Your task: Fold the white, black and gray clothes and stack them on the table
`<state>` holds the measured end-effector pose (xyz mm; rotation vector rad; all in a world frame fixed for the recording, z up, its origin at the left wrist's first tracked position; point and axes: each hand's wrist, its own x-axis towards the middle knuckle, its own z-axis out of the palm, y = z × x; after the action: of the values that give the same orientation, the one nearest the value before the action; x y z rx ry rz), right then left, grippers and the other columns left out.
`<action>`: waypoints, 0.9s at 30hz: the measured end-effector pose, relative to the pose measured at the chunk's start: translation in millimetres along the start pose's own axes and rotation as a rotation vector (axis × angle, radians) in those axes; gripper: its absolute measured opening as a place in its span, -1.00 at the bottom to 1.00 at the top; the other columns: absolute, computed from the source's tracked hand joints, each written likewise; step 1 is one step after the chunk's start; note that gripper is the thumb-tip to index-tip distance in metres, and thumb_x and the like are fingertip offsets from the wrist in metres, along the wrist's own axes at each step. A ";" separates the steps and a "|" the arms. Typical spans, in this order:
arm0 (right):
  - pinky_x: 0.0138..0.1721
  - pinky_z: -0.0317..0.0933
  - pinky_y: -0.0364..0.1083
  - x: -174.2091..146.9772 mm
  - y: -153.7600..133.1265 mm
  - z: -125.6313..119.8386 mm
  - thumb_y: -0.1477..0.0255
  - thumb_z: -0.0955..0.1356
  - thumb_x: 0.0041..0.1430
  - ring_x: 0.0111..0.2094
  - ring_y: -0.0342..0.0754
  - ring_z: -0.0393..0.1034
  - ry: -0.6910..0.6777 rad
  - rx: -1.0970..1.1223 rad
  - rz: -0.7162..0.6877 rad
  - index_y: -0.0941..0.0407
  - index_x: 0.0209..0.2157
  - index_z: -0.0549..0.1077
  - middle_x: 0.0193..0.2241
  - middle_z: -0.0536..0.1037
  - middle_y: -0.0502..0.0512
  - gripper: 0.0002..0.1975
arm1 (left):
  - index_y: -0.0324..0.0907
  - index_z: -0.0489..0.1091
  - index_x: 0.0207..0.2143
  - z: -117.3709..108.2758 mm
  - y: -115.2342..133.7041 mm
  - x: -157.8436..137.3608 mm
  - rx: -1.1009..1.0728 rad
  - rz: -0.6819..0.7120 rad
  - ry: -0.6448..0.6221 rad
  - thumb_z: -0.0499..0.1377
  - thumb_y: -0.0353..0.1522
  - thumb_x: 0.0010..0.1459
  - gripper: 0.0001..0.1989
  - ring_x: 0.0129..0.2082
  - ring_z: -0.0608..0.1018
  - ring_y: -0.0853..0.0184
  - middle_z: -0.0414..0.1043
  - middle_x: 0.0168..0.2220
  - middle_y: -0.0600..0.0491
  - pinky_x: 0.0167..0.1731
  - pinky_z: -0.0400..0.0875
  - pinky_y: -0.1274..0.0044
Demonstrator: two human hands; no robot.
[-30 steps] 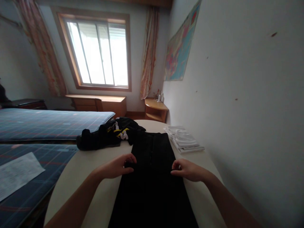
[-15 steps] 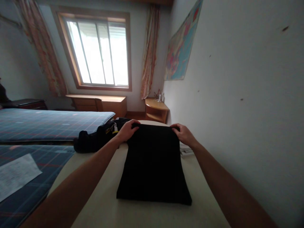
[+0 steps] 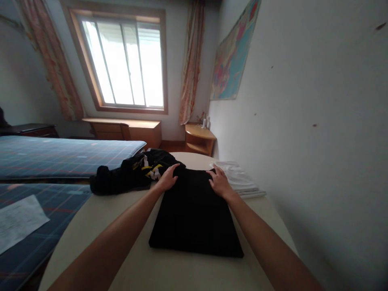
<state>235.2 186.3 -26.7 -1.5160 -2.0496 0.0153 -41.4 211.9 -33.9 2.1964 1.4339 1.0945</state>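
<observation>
A black folded garment (image 3: 197,214) lies flat on a pale round-edged table (image 3: 169,270), narrower at its far end than at its near edge. At its far left corner is my left hand (image 3: 169,178), with thumb and fingers apart. My right hand (image 3: 220,182) rests at the far right corner, its fingers spread over the edge of the fabric. Beyond my left hand sits a crumpled black garment (image 3: 130,176) with a white and yellow print. Close by my right hand is a stack of white folded cloth (image 3: 242,180).
Two mattresses with blue plaid covers (image 3: 69,157) lie to the left, the nearer one carrying a sheet of paper (image 3: 22,222). A white wall (image 3: 303,161) runs along the right. Low wooden furniture (image 3: 142,131) stands under the window, with a corner shelf (image 3: 200,135) beside it.
The far edge of the black garment has come down onto the table. Both my hands have loosened from its corners, uncovering more of the printed garment and the white cloth.
</observation>
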 end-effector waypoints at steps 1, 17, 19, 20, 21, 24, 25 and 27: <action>0.31 -0.11 0.19 -4.1 -5.5 -1.3 0.59 0.31 0.15 0.35 0.18 -0.07 -0.005 -0.045 -0.005 0.15 0.05 0.46 0.31 0.15 0.28 -0.59 | -0.23 0.24 0.21 -1.0 1.2 -2.0 0.007 0.001 0.009 0.14 -0.57 0.04 -0.37 0.23 0.35 0.14 0.28 0.22 -0.17 0.26 0.19 0.27; -0.04 0.26 0.00 -126.5 -115.8 -57.4 0.19 0.49 0.01 -0.09 0.07 0.37 -0.510 0.045 -0.574 0.09 -0.10 0.49 -0.13 0.50 0.13 -0.57 | -0.11 0.48 -0.01 -28.1 42.3 -116.6 0.062 0.126 -0.278 0.13 -0.35 0.24 -0.71 0.19 0.39 0.17 0.35 0.20 -0.05 0.23 0.24 0.30; -0.13 0.28 -0.04 -130.6 -119.2 -52.1 0.30 0.43 0.10 -0.13 0.06 0.40 -0.505 -0.038 -0.590 0.12 -0.14 0.52 -0.19 0.53 0.12 -0.71 | -0.12 0.48 -0.01 -31.4 42.3 -118.3 0.052 0.117 -0.286 0.11 -0.32 0.25 -0.71 0.20 0.38 0.19 0.36 0.20 -0.05 0.23 0.23 0.33; -0.19 0.28 -0.07 -131.4 -120.4 -50.4 0.35 0.39 0.14 -0.17 0.04 0.41 -0.512 -0.068 -0.598 0.12 -0.17 0.53 -0.22 0.54 0.12 -0.77 | -0.13 0.49 -0.02 -33.5 43.4 -118.0 0.054 0.119 -0.290 0.10 -0.30 0.26 -0.71 0.19 0.40 0.19 0.38 0.18 -0.05 0.22 0.24 0.34; -0.23 0.27 -0.09 -131.8 -121.4 -49.8 0.39 0.36 0.16 -0.20 0.02 0.43 -0.521 -0.090 -0.601 0.13 -0.19 0.54 -0.25 0.55 0.11 -0.80 | -0.13 0.49 -0.03 -36.0 45.3 -117.4 0.062 0.118 -0.288 0.10 -0.28 0.27 -0.71 0.16 0.43 0.20 0.42 0.15 -0.05 0.19 0.26 0.36; -0.30 0.25 -0.13 -132.5 -125.0 -54.2 0.43 0.35 0.15 -0.31 -0.05 0.46 -0.570 -0.083 -0.596 0.12 -0.26 0.58 -0.32 0.57 0.08 -0.83 | -0.09 0.47 0.00 -45.3 54.1 -115.2 0.113 0.074 -0.271 0.04 -0.19 0.32 -0.67 0.02 0.53 0.21 0.53 0.01 -0.01 0.05 0.36 0.43; -0.31 0.24 -0.15 -133.6 -126.9 -56.6 0.42 0.36 0.13 -0.35 -0.07 0.46 -0.599 -0.046 -0.604 0.11 -0.28 0.59 -0.34 0.58 0.05 -0.84 | -0.07 0.46 0.00 -48.4 57.3 -114.9 0.143 0.045 -0.266 0.00 -0.17 0.34 -0.65 -0.06 0.57 0.22 0.57 -0.06 0.01 -0.03 0.39 0.44; -0.32 0.24 -0.19 -138.1 -132.3 -60.5 0.37 0.41 0.09 -0.39 -0.12 0.46 -0.684 0.074 -0.658 0.09 -0.28 0.61 -0.37 0.59 0.00 -0.84 | -0.05 0.48 -0.05 -53.5 62.8 -115.2 0.216 -0.004 -0.245 -0.06 -0.15 0.37 -0.63 -0.22 0.61 0.24 0.60 -0.24 0.04 -0.15 0.40 0.47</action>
<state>172.6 -1.2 7.5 -0.7699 -2.9611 0.3931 -64.2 74.1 -10.0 2.3733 1.5036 0.6655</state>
